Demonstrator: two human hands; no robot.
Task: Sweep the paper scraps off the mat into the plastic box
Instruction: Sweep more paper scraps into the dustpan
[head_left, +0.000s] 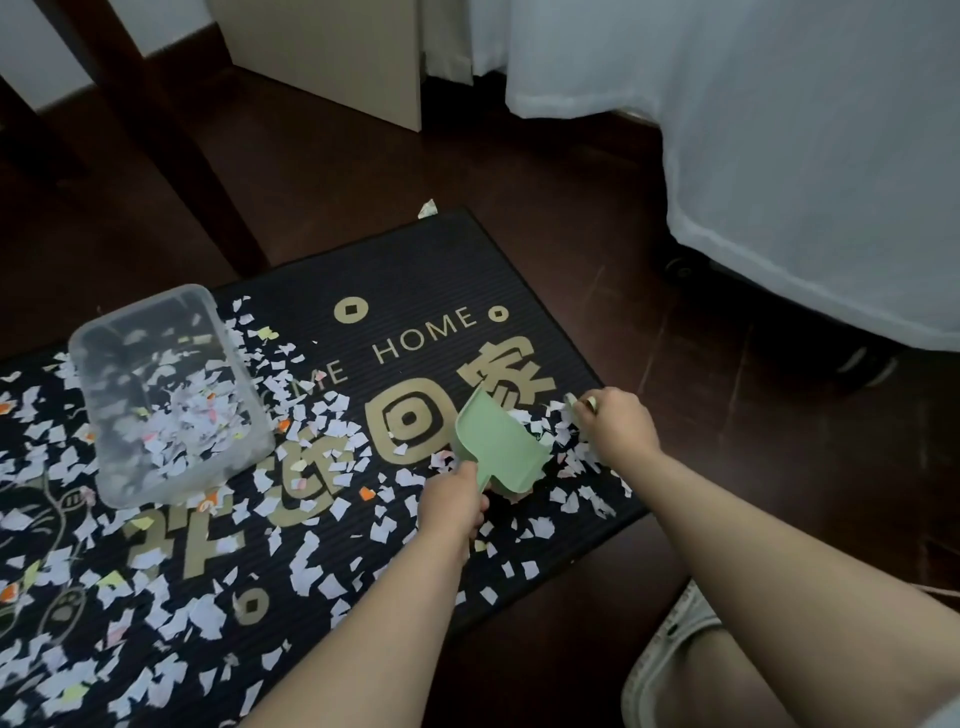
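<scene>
Person is crouching at the near edge of the mat (467, 270), both forearms reaching out over it.

Left hand (454, 501) is gripping the handle of a green dustpan (493, 441), fingers curled tight round it. The pan is sitting tilted on the right part of the mat, its open mouth facing right.

Right hand (621, 423) is pinching a small pale object (579, 402), mostly hidden by the fingers, so I cannot tell what it is. It is touching a cluster of scraps just beside the pan's mouth.

Paper scraps (322, 571), mostly white with a few orange and yellow, are lying all over the left and middle of the mat. The far right corner is showing bare.

Plastic box (88, 374), clear, is standing on the left part of the mat, well apart from the dustpan, and is holding a heap of scraps.

One loose scrap (427, 209) is lying on the dark floor (701, 441) just past the mat's far corner. A white cloth (805, 156) is hanging down at the right. A pale shoe (670, 649) is showing at bottom right.
</scene>
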